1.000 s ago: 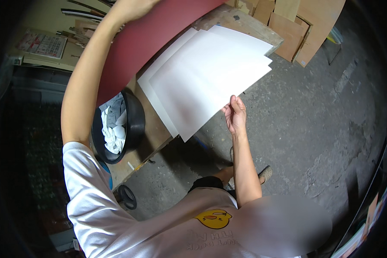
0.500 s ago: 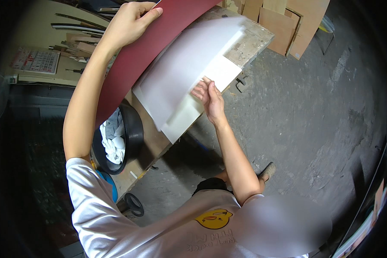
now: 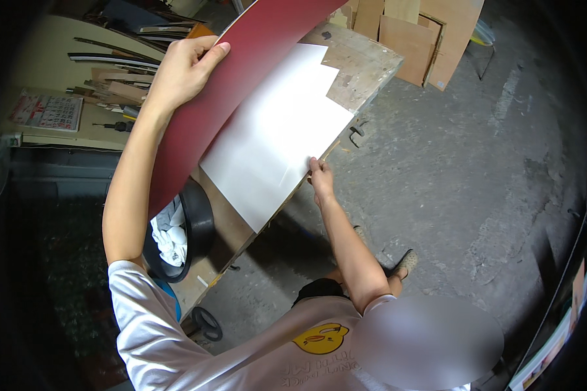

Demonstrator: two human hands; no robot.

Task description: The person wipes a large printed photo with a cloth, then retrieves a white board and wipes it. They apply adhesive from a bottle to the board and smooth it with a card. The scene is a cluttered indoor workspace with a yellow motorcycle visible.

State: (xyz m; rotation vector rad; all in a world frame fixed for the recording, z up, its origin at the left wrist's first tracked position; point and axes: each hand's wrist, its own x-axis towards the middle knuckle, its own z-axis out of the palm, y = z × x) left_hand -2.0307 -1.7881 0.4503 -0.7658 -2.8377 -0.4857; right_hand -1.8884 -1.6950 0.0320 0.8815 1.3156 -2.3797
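My left hand (image 3: 182, 72) is closed on the upper edge of a large dark red sheet (image 3: 225, 91), holding it tilted up over the table, its thumb on the red face. Under and beside it, white sheets (image 3: 280, 124) lie flat in an overlapping stack, with stepped corners at the far end. My right hand (image 3: 321, 179) is at the near edge of the stack, its thumb on the edge of a white sheet and its fingers curled below. How much of the edge lies between those fingers is partly hidden.
A worn wooden table (image 3: 362, 62) carries the sheets. On its near-left part stands a black tub (image 3: 201, 218) with white and grey cloths (image 3: 169, 238). A clamp (image 3: 357, 133) juts from the table's right edge. Wooden boards (image 3: 407, 49) lean at the back; offcuts (image 3: 120, 81) lie far left.
The blurred, raised white sheet has come down flat onto the stack. My right hand has moved down to the near edge. My left hand still holds the red sheet, slightly lower in view.
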